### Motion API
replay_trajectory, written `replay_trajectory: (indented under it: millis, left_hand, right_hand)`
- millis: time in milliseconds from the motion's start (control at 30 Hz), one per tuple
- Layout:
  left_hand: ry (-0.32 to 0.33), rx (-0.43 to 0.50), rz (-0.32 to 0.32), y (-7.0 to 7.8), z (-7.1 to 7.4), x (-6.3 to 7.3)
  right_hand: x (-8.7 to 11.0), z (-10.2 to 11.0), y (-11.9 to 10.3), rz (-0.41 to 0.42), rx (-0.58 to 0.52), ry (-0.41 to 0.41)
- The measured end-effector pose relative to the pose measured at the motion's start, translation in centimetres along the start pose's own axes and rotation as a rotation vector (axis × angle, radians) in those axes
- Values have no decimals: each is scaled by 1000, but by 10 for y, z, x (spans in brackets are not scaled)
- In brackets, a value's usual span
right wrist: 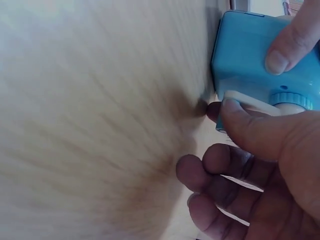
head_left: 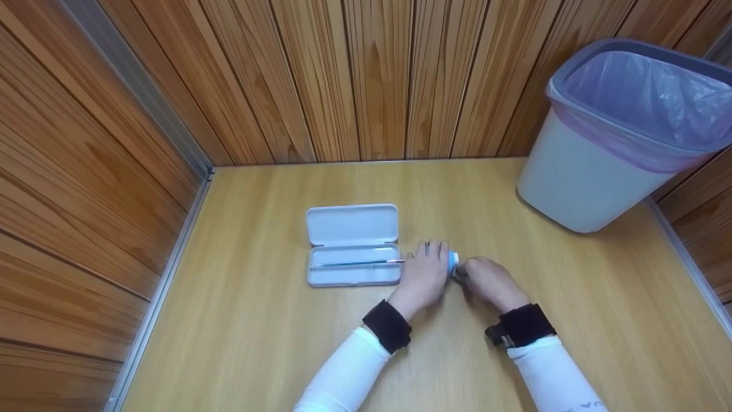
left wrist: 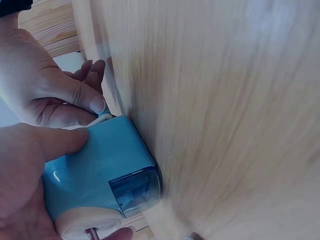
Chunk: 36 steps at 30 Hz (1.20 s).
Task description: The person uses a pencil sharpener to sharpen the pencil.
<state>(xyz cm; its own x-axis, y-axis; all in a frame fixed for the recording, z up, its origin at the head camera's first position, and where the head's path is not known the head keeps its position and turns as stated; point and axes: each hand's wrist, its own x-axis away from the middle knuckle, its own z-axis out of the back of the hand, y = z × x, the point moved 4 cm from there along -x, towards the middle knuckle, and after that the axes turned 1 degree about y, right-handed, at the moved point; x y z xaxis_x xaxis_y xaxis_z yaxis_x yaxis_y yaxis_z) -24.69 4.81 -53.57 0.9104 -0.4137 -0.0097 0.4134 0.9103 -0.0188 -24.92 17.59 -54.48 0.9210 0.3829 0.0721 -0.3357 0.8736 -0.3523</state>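
My left hand (head_left: pixel 426 277) grips a blue crank pencil sharpener (left wrist: pixel 95 160) on the table, its thumb lying across the top. The clear, dark-blue shavings window (left wrist: pixel 135 192) faces the left wrist camera. From the round cream front (left wrist: pixel 75 222) sticks a dark reddish pencil (left wrist: pixel 91 233). At the opposite end, my right hand (head_left: pixel 492 280) pinches the crank (right wrist: pixel 252 102) between thumb and index finger; its other fingers are loosely curled. Left of the hands lies an opened pale pencil case (head_left: pixel 351 225). A slim stick (head_left: pixel 360 264) overlaps its lower half, reaching toward my left hand.
A white trash bin (head_left: pixel 589 166) with a grey rim and a pinkish liner stands at the back right of the wooden table (head_left: pixel 257 343). Wood-panelled walls (head_left: pixel 377 80) rise at the back and sides.
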Motion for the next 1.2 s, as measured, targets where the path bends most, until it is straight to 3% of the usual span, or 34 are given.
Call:
replay_trajectory:
  millis: [200,333,700,900,1200]
  left_hand:
    - [49,-11,-9,3,1,0]
    - [70,-24,-8,3,0,1]
    - [43,20,2,0,1,-1]
    - [60,-23,-13,1,1,0]
    - [22,-44,-24,1,0,0]
  right_hand:
    - [7,1,2,9,-103,-17]
    - [11,3,0,54,-94,-19]
    - [25,12,-10,99,-94,12]
    - [32,20,-16,86,-104,1]
    - [31,27,-19,106,-41,24]
